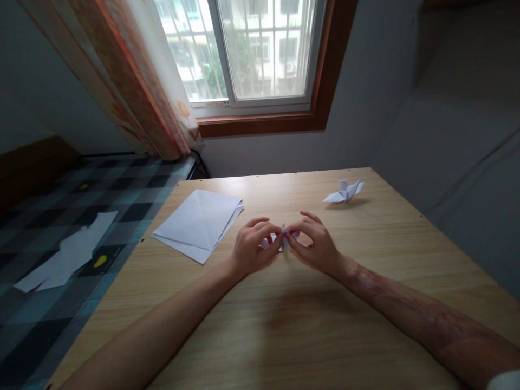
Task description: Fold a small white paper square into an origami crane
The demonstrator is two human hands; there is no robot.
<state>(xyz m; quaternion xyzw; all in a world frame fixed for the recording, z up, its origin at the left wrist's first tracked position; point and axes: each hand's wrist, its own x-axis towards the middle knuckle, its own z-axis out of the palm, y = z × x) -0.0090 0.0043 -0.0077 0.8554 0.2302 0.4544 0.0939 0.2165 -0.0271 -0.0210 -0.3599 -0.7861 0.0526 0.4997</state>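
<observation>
Between my two hands is a small folded piece of white paper (284,230), pinched from both sides just above the table. My left hand (255,244) is closed on its left side with thumb and forefinger. From the other side my right hand (314,241) pinches it the same way, fingertips nearly meeting. Fingers cover much of the paper, so its full shape is hidden. A finished white origami crane (344,192) stands farther back on the right, wings spread. To the left of my hands lies a stack of square white paper sheets (199,222), creased across the middle.
The light wooden table (227,336) fills the front. On its left is a bed with a checked cover (134,181), where cut white paper scraps (77,254) lie. A curtain (142,81) hangs beside the barred window (264,49) behind the table.
</observation>
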